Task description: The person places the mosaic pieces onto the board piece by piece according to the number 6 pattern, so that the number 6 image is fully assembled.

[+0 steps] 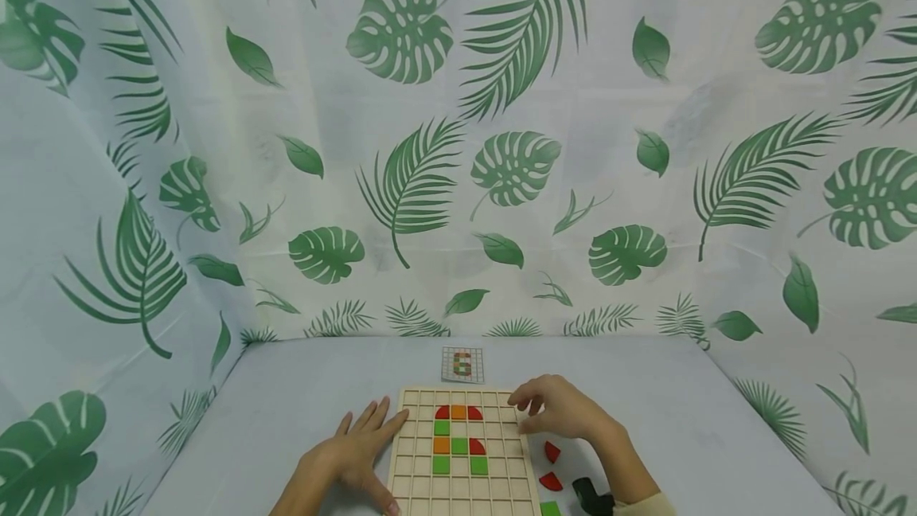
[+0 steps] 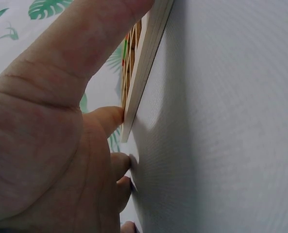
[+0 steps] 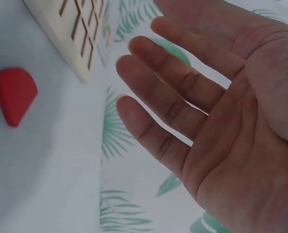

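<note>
A wooden grid board [image 1: 423, 492] lies on the table, with red quarter-round, orange and green square tiles set in several of its cells. My left hand [image 1: 351, 452] rests spread at the board's left edge, thumb and index finger touching the rim; the left wrist view shows this board edge [image 2: 146, 63] close up. Over the board's right edge hovers my right hand [image 1: 566, 408], fingers loosely bent. In the right wrist view its palm [image 3: 231, 145] shows with nothing in it. Below that hand, a loose red quarter-round tile [image 3: 15, 94] lies beside the board.
A small pattern card [image 1: 462, 365] showing a tiled 6 lies behind the board. To the board's right are another red quarter-round tile [image 1: 551, 482], a green tile [image 1: 550, 509] and a dark object [image 1: 591, 494] by the right wrist. Leaf-printed cloth [image 1: 458, 205] hangs around the table.
</note>
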A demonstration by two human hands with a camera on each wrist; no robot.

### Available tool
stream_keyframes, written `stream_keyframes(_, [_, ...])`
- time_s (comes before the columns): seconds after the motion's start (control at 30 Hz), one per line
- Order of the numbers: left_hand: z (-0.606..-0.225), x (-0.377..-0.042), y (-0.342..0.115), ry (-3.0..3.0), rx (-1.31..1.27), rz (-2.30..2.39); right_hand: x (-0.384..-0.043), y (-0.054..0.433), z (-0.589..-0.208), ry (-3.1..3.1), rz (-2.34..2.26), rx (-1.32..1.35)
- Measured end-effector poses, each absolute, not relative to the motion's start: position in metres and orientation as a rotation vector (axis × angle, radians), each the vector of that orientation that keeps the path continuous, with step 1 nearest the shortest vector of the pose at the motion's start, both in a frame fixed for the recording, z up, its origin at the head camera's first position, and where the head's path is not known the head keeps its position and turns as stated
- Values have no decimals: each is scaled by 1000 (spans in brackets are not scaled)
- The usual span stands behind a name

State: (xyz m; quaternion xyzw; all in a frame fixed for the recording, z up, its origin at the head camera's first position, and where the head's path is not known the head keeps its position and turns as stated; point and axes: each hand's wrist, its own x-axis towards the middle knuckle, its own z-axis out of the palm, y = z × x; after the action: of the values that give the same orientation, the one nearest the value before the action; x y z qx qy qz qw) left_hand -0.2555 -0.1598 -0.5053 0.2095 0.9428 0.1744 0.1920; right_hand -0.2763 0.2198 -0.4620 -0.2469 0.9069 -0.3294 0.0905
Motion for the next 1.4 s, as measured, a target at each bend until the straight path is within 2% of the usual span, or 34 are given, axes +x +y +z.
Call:
stream_keyframes(0.8, [-508, -255, -159, 2645, 588, 483, -280, 245, -468, 2645, -969, -552])
stream_keyframes(1.4, [-506, -257, -159, 2653, 570, 460, -284, 257, -481, 2564, -898, -558])
